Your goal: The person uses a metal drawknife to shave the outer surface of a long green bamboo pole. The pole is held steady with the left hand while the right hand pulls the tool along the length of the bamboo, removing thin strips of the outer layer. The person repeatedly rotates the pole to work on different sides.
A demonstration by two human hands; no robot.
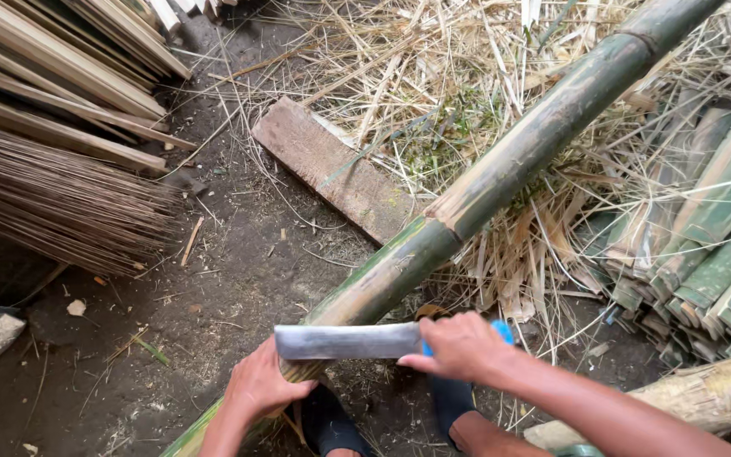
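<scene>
- The right hand [464,347] is closed around the blue handle [501,332] of a broad cleaver-like knife [347,341], whose flat steel blade lies crosswise over the near end of a bamboo pole [501,173].
- The left hand [257,385] is wrapped around the pole just below the blade, fingers curled over its rounded side.
- The bamboo pole runs diagonally from between the hands, low in the view, up to the top right corner. It is thick and green, with part of its outer skin stripped near a node.
- Judged by its look, the pole is stiff, hard and fairly heavy; its smooth skin may be slippery, so a grip close to the blade, as the left hand has, seems steadiest.
- The person's dark shoes [328,426] stand on the dirt floor [213,296] beneath the pole.
- A worn wooden plank [332,169] lies on the floor beyond, among pale bamboo shavings [433,76].
- Split green bamboo strips [704,245] are stacked at the right.
- A bundle of thin sticks [52,203] and pale slats [52,68] lie at the left.
</scene>
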